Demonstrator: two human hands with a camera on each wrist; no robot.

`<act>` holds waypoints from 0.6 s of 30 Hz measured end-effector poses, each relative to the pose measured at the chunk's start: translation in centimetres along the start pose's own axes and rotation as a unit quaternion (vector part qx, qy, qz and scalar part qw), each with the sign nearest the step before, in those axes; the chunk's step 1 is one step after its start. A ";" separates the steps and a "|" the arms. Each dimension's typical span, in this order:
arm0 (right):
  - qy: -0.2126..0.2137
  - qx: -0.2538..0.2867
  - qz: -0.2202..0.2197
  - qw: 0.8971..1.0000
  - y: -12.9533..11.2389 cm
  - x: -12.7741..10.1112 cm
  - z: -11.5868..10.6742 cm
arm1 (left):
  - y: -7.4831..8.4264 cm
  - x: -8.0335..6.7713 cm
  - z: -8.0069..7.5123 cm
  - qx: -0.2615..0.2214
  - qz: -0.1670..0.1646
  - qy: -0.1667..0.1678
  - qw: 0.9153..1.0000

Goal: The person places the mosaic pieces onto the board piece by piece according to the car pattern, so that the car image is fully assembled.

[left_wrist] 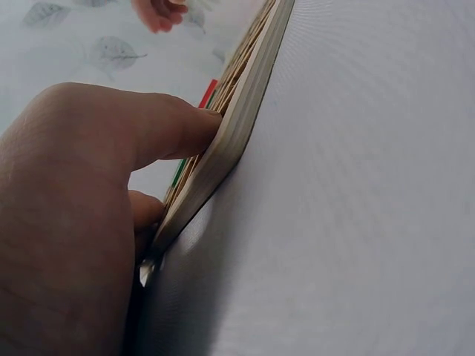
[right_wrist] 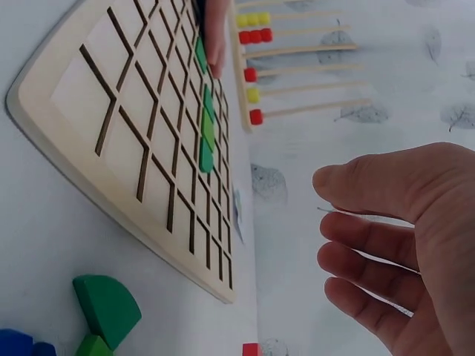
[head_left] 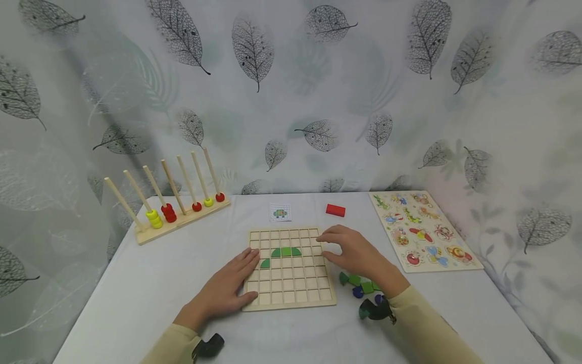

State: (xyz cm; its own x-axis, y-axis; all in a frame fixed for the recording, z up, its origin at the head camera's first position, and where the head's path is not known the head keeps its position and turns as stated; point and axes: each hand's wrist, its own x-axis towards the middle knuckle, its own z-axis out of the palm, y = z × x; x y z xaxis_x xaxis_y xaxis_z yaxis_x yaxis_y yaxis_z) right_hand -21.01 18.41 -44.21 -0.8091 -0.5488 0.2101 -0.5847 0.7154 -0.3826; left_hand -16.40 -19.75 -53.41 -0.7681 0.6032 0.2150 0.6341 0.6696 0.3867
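Note:
A wooden grid board (head_left: 291,296) lies on the white table. Dark green quarter-circles (head_left: 275,253) flank a light green square (head_left: 286,251) in one row, and another quarter-circle (head_left: 265,263) sits lower left. My left hand (head_left: 225,288) rests along the board's left side, fingers stretched over the edge; in the left wrist view its thumb (left_wrist: 185,130) touches the rim. Above the board's right edge is my right hand (head_left: 354,253), fingers loosely bent, thumb apart from them, nothing held. Loose green pieces (right_wrist: 104,308) and blue pieces (right_wrist: 18,343) lie beside the board.
A small pattern card (head_left: 280,213) lies behind the board, with a red block (head_left: 335,210) to its right. At the back left stands a peg rack (head_left: 182,220) with red and yellow beads. A picture puzzle (head_left: 416,232) lies at the right. A leaf-print curtain (head_left: 291,101) hangs behind.

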 end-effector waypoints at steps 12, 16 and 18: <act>0.018 0.015 0.025 0.999 1.2 -1.7 -1.1 | 0.0 -0.1 0.2 0.001 -0.005 -0.007 1.000; 0.028 0.028 0.021 0.999 1.8 -2.3 -1.4 | 0.0 -0.1 0.0 0.001 0.001 0.002 1.000; 0.033 0.032 0.022 0.999 2.1 -2.6 -1.5 | 0.0 -0.1 -0.1 0.001 0.001 0.003 1.000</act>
State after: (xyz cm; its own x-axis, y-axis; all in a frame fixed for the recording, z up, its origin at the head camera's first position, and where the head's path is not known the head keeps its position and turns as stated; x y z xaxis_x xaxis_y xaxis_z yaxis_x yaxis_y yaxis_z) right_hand -20.21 22.03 -44.27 -0.8377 -0.4860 0.2489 -0.5445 0.7086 -0.4487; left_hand -16.36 -19.83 -53.37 -0.7671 0.6021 0.2216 0.6361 0.6689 0.3847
